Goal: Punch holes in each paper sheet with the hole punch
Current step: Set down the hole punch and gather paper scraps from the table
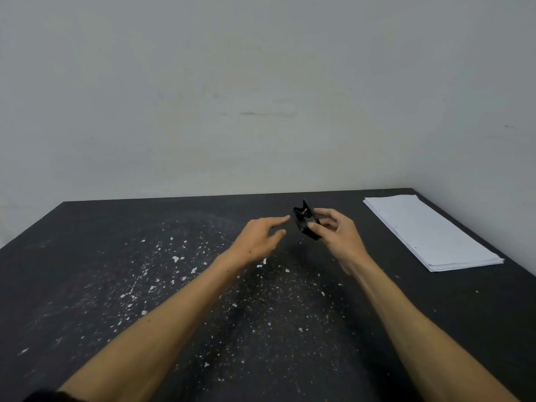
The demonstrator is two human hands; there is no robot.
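While right hand (339, 233) holds hole punch (306, 224) up off dark surface (87, 285), fingers curled round it, thumb on near side, punch sits tilted at about 1 o'clock from frame centre. Left hand (259, 242) just beside it at 9 o'clock, fingers relaxed and stretched toward punch, holding nothing, not touching far as I can tell. Paper stack (429, 230) lying flat at 3 o'clock, near surface's right edge. White paper bits (174, 259) scattered across middle of surface.
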